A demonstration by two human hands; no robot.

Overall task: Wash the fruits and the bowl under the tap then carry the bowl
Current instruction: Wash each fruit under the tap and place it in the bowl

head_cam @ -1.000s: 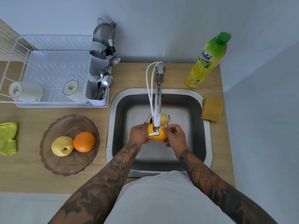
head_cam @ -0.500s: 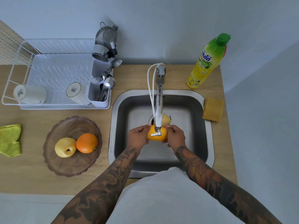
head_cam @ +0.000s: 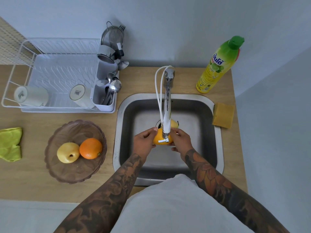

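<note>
Over the steel sink (head_cam: pixel 217 140) my left hand (head_cam: pixel 144 143) and my right hand (head_cam: pixel 182 140) both grip an orange-yellow fruit (head_cam: pixel 159 137) right under the tap spout (head_cam: pixel 165 118). The spout hides part of the fruit. A pale yellow fruit (head_cam: pixel 174 123) lies on the sink floor behind the spout, near the drain. On the counter to the left stands a brownish glass bowl (head_cam: pixel 75 172) holding a yellow apple (head_cam: pixel 68 153) and an orange (head_cam: pixel 90 148).
A white dish rack (head_cam: pixel 50 71) with two cups and a cutlery holder stands at the back left. A green cloth (head_cam: pixel 10 144) lies at the far left. A dish-soap bottle (head_cam: pixel 218 66) and a yellow sponge (head_cam: pixel 223 117) sit right of the sink.
Both hands stay on the fruit under the tap, with only small shifts of the fingers around it. The view has tilted slightly.
</note>
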